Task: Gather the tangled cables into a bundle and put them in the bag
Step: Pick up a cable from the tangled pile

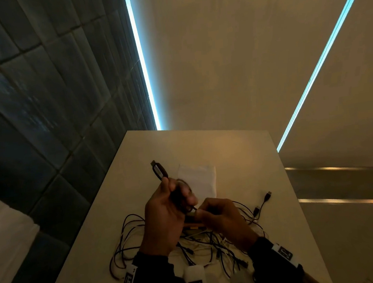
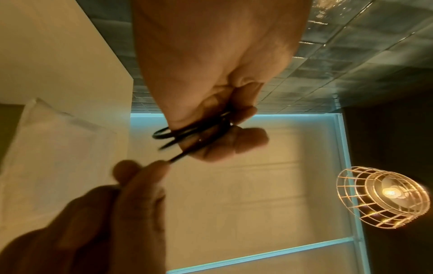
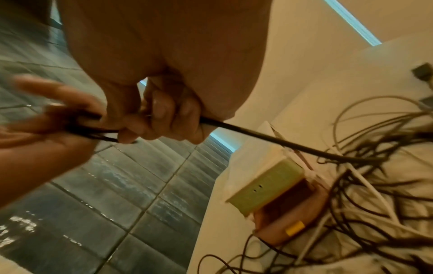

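My left hand (image 1: pixel 174 196) grips a coil of black cable (image 1: pixel 159 171) above the table; its loops stick up past the fingers. In the left wrist view the loops (image 2: pixel 173 136) pass under the curled fingers (image 2: pixel 246 140). My right hand (image 1: pixel 204 209) pinches the same cable just right of the coil. In the right wrist view that black strand (image 3: pixel 281 143) runs from the right hand's fingers (image 3: pixel 164 118) down into the tangle. The tangle of black and white cables (image 1: pixel 212 245) lies on the table under both hands. A flat white bag (image 1: pixel 199 178) lies just beyond the hands.
The white table (image 1: pixel 238 150) is narrow, with a dark tiled floor off its left edge. A green box (image 3: pixel 267 187) and a pink box (image 3: pixel 290 220) sit among the cables. Two USB plugs (image 1: pixel 267 195) lie to the right. A wire-cage lamp (image 2: pixel 379 196) shows in the left wrist view.
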